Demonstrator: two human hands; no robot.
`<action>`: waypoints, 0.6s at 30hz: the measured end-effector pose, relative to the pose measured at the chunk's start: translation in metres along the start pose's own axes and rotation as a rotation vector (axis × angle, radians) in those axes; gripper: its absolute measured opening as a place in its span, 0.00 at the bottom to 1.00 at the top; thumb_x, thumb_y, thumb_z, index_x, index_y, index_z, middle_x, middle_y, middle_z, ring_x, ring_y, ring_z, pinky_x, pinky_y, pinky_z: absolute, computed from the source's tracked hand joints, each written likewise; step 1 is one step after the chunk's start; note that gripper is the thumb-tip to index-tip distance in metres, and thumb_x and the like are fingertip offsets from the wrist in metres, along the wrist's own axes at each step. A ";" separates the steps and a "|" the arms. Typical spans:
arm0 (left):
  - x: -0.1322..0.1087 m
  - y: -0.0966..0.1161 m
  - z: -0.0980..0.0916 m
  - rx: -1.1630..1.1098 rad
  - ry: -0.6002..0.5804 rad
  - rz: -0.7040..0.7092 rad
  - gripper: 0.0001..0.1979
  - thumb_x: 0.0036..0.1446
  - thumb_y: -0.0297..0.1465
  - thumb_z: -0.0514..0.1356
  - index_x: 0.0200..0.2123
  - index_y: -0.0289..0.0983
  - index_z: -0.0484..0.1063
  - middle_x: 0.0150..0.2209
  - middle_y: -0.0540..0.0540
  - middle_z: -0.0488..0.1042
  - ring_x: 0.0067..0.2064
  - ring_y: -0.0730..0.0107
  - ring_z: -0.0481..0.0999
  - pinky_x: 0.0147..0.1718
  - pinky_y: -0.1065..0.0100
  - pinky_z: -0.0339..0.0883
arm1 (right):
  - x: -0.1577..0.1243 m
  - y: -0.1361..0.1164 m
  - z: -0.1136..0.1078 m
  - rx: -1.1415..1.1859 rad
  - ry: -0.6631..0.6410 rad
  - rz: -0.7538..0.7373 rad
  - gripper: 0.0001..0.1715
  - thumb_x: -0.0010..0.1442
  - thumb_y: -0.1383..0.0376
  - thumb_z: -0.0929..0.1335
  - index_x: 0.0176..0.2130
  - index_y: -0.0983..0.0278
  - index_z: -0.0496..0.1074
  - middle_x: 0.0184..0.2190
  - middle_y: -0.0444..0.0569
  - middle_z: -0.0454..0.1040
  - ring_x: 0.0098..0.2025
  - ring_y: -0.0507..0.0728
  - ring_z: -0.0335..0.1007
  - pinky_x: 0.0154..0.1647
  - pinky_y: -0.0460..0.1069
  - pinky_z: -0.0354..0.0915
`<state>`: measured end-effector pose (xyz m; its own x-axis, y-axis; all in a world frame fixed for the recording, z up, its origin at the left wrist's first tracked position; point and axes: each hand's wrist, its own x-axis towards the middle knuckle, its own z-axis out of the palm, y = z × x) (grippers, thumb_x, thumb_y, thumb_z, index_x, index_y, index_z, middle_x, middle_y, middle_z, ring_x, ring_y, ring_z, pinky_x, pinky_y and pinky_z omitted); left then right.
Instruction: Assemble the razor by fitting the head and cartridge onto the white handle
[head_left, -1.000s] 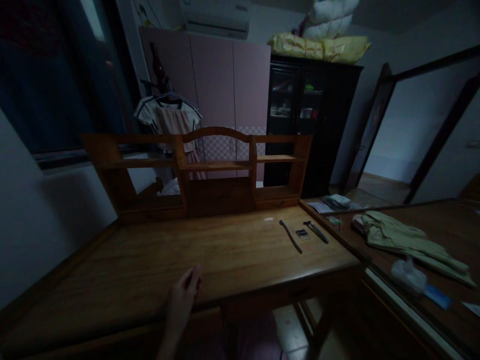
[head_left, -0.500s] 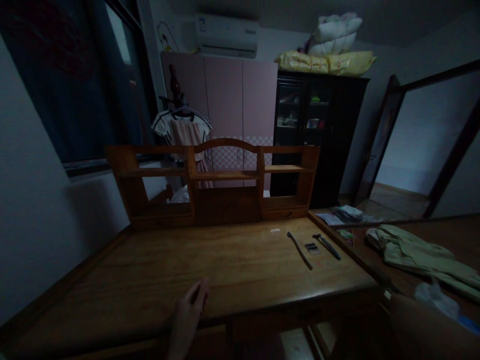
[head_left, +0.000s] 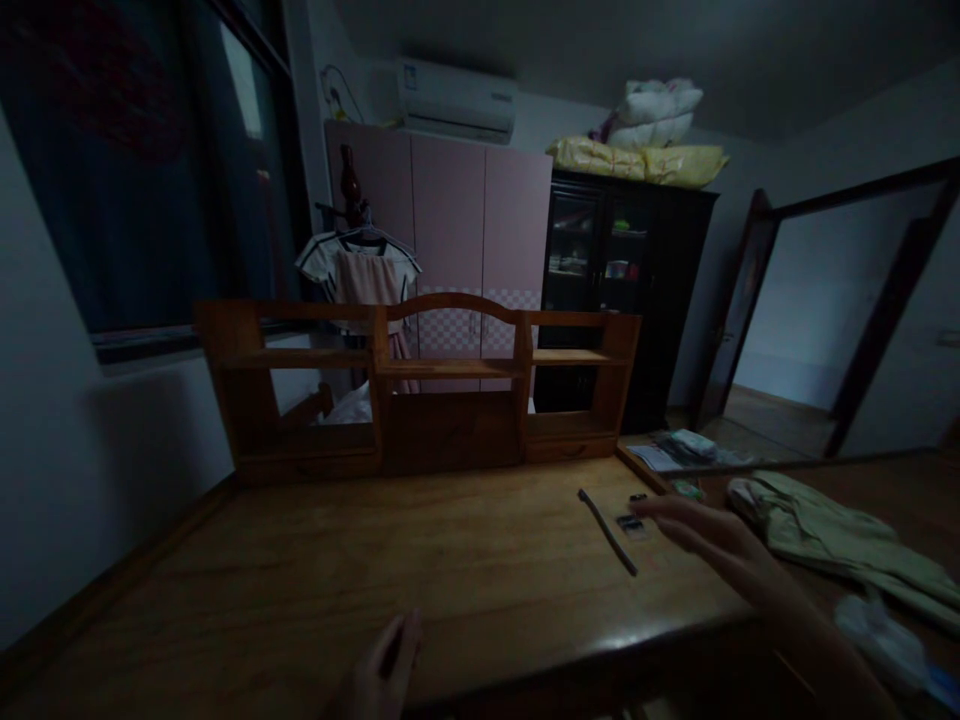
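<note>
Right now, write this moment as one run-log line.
left hand: curled, by near edge of desk | right hand: extended, near small dark pack | thin rod: lying on desk

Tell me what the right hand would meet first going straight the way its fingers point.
Probably the small dark object just ahead of the right hand, though its height above the desk is unclear, so it might pass over.
</note>
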<state>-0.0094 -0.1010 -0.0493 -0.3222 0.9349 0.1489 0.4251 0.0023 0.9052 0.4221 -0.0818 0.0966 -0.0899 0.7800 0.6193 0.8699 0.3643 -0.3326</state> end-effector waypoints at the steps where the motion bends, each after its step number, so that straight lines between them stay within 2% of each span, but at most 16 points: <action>1: 0.001 -0.003 0.000 0.012 -0.022 0.008 0.29 0.46 0.56 0.54 0.36 0.38 0.77 0.39 0.41 0.79 0.43 0.53 0.77 0.40 0.63 0.71 | 0.006 0.018 0.004 -0.047 -0.010 0.031 0.20 0.62 0.52 0.63 0.45 0.61 0.74 0.45 0.54 0.74 0.48 0.62 0.70 0.48 0.56 0.66; 3: 0.003 -0.005 0.000 0.018 -0.064 0.028 0.30 0.47 0.57 0.53 0.37 0.38 0.77 0.40 0.41 0.79 0.43 0.54 0.77 0.41 0.63 0.70 | 0.016 0.058 0.016 -0.107 -0.065 0.113 0.24 0.60 0.51 0.62 0.45 0.62 0.76 0.45 0.55 0.75 0.49 0.65 0.69 0.50 0.56 0.65; 5: 0.002 -0.003 -0.001 0.009 -0.099 0.048 0.31 0.48 0.57 0.53 0.36 0.37 0.77 0.36 0.42 0.79 0.39 0.57 0.77 0.38 0.65 0.71 | 0.021 0.096 0.033 -0.064 -0.165 0.192 0.27 0.60 0.51 0.60 0.50 0.63 0.73 0.49 0.55 0.73 0.52 0.65 0.68 0.53 0.57 0.63; 8: -0.002 0.005 -0.002 -0.011 -0.122 0.066 0.31 0.49 0.58 0.51 0.32 0.37 0.77 0.29 0.43 0.78 0.33 0.61 0.76 0.33 0.68 0.70 | 0.018 0.132 0.064 -0.041 -0.224 0.232 0.31 0.59 0.49 0.60 0.53 0.64 0.71 0.56 0.56 0.66 0.60 0.66 0.58 0.60 0.58 0.55; 12: -0.007 0.014 -0.003 -0.013 -0.107 0.062 0.30 0.50 0.58 0.51 0.30 0.37 0.76 0.27 0.44 0.76 0.30 0.63 0.75 0.29 0.69 0.68 | 0.007 0.144 0.097 0.005 -0.305 0.278 0.34 0.58 0.48 0.61 0.56 0.64 0.69 0.60 0.54 0.62 0.63 0.64 0.51 0.63 0.57 0.49; 18: -0.009 0.018 -0.004 0.022 -0.057 0.092 0.27 0.52 0.55 0.52 0.28 0.37 0.76 0.26 0.43 0.76 0.30 0.62 0.75 0.29 0.70 0.68 | 0.006 0.133 0.107 0.058 -0.356 0.319 0.36 0.56 0.46 0.62 0.57 0.62 0.68 0.61 0.54 0.58 0.63 0.64 0.51 0.64 0.56 0.49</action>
<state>-0.0022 -0.1113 -0.0326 -0.2323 0.9503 0.2072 0.4690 -0.0772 0.8798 0.4856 0.0257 -0.0197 0.0083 0.9795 0.2012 0.8536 0.0978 -0.5117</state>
